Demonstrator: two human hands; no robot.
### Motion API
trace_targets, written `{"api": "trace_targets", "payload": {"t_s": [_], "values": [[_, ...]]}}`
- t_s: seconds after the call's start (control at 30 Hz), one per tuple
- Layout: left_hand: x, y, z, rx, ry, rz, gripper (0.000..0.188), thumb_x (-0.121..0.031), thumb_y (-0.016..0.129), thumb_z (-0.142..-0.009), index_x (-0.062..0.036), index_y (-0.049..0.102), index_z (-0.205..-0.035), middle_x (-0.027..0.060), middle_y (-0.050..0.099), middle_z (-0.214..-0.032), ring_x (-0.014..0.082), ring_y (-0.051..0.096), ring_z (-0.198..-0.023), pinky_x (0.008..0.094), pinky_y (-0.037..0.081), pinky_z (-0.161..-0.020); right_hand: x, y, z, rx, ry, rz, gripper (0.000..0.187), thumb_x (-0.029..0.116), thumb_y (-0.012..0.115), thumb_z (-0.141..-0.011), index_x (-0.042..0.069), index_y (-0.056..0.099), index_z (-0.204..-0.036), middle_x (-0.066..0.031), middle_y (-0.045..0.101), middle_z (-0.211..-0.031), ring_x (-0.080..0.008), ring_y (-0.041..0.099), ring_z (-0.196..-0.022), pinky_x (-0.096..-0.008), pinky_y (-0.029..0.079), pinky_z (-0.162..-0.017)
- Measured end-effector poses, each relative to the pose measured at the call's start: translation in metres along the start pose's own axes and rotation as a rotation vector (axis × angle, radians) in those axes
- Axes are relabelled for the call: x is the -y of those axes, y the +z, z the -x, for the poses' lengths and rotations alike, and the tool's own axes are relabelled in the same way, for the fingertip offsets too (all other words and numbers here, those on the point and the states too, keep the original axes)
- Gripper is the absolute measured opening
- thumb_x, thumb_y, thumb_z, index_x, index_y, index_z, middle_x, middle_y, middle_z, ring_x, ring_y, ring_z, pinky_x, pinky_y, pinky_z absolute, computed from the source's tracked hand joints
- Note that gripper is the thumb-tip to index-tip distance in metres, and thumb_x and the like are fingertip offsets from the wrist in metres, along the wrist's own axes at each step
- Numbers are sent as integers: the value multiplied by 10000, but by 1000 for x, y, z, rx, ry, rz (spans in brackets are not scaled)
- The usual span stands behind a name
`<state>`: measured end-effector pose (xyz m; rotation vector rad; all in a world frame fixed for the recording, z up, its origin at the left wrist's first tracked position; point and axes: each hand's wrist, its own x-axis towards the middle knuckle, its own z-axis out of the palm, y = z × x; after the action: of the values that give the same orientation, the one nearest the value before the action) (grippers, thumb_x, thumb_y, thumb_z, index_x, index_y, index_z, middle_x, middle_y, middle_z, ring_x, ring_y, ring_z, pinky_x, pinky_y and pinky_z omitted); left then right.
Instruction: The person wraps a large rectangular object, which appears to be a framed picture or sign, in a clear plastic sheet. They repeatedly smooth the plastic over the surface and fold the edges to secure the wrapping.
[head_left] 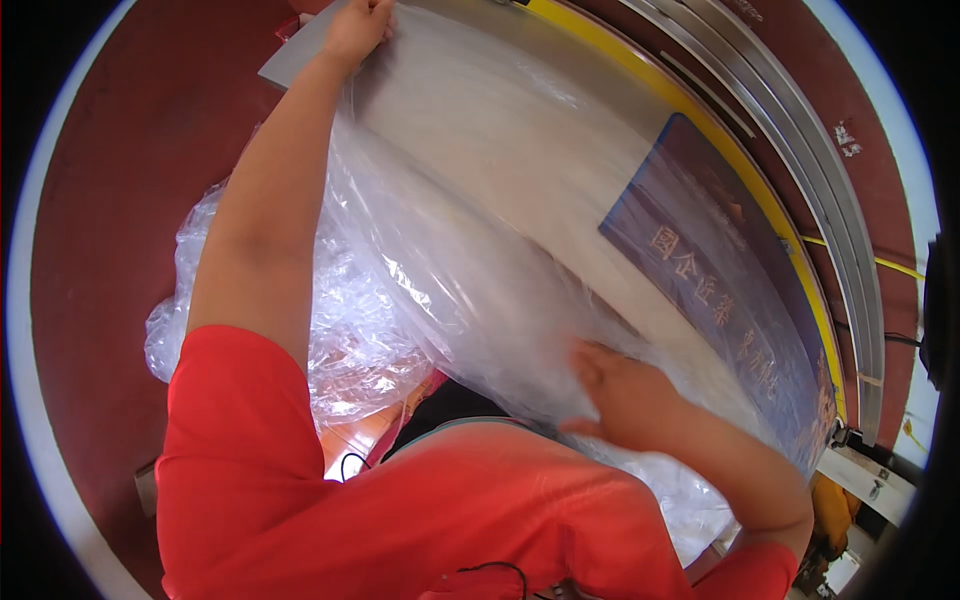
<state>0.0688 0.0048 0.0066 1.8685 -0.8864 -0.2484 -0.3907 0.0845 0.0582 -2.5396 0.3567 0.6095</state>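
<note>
The hands are well apart; the left hand (362, 28) is at the board's (540, 170) far left end, fingers curled in, though whether they pinch the film (430, 240) I cannot tell; the right hand (640, 395), blurred, is over the film by the board's near edge, thumb and fingers parted; the film lies over the board and bunches at its near left; a dark panel (735, 265) shows on the board's right part; rails (815, 170) curve past its far side.
</note>
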Motion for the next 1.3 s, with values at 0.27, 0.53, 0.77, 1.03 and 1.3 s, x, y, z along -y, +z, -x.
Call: {"api": "trace_targets", "payload": {"t_s": [0.27,0.53,0.77,1.03,1.3], "values": [[2,-6,7,-56,132,-125,232,-199,453,-821,-8,479,-692,93,530,-540,192,518,-470,302,410,-453,69,-12,-165,-483,-207,-407,634,376,592,-703,-49,372,-1119,-207,505,-999,-329,498,-916,-358,401,-772],[27,-20,-5,43,91,-97,238,-274,455,-811,-39,491,-801,84,576,-694,196,548,-615,306,425,-577,52,-53,-111,-6,-325,-1425,201,252,538,-768,51,547,-780,-10,477,-647,-95,452,-618,-234,374,-624],[14,-17,-8,75,21,-77,295,-330,468,-804,-38,508,-802,55,566,-669,181,528,-605,297,415,-581,-57,17,157,-870,267,-1479,245,292,594,-691,77,532,-790,16,432,-659,-84,407,-593,-212,356,-599],[51,-14,-38,-131,306,-655,387,-418,409,-810,-69,506,-947,171,549,-915,340,505,-904,399,395,-740,-55,63,261,-1232,451,-1280,436,385,665,-594,60,505,-838,20,429,-718,-87,399,-641,-196,335,-616],[74,-4,-60,-55,240,-753,369,-397,397,-826,-50,488,-908,193,552,-874,373,517,-831,421,404,-681,-21,-15,476,-1245,1471,-89,340,248,613,-704,32,502,-942,-45,497,-875,-139,478,-801,-247,369,-742]]}}
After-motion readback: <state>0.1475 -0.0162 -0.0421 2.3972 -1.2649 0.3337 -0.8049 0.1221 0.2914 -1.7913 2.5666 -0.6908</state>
